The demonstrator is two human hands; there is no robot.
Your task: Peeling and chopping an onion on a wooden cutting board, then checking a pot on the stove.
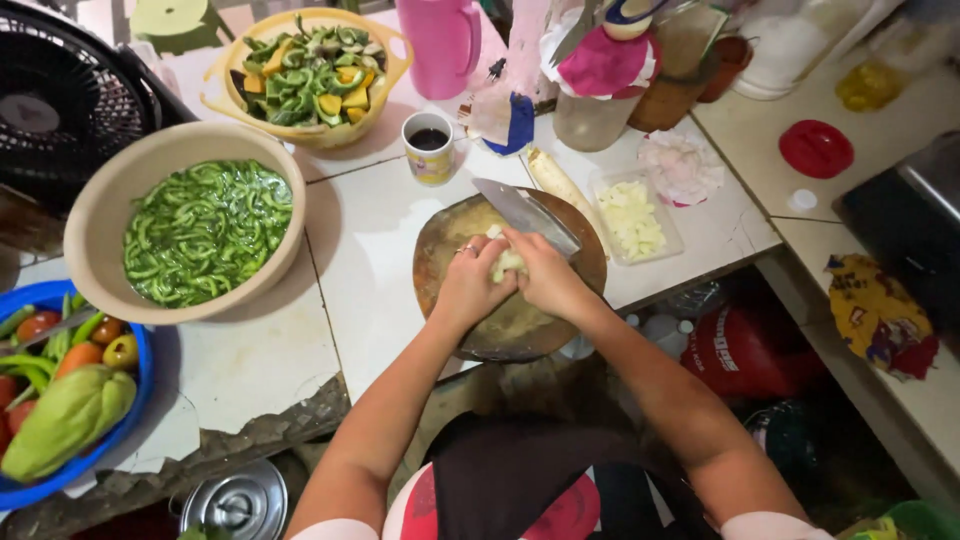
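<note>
The pale vegetable piece [507, 262] lies on the round wooden cutting board [450, 250] in the middle of the tiled surface [370, 230], and most of it is hidden between my two hands, so I cannot say its kind. My left hand [468, 283] is closed on it from the left side. My right hand [548, 278] is closed around the handle of the cleaver [525, 212]; the handle itself is covered by my fingers, only the wide blade shows, pointing away from me over the board.

Just right of the board, a clear plastic tub [605, 185] holds small white chopped pieces. A long pale root [553, 178] lies between the board and this tub. Behind the board, a small mug [428, 150] has a dark liquid in it. On the left, a big beige bowl [100, 200] holds green strips in water, and a yellow bowl [388, 60] behind it holds green and yellow scraps. The blue basin [140, 350] with whole vegetables is cut off by the left edge.
</note>
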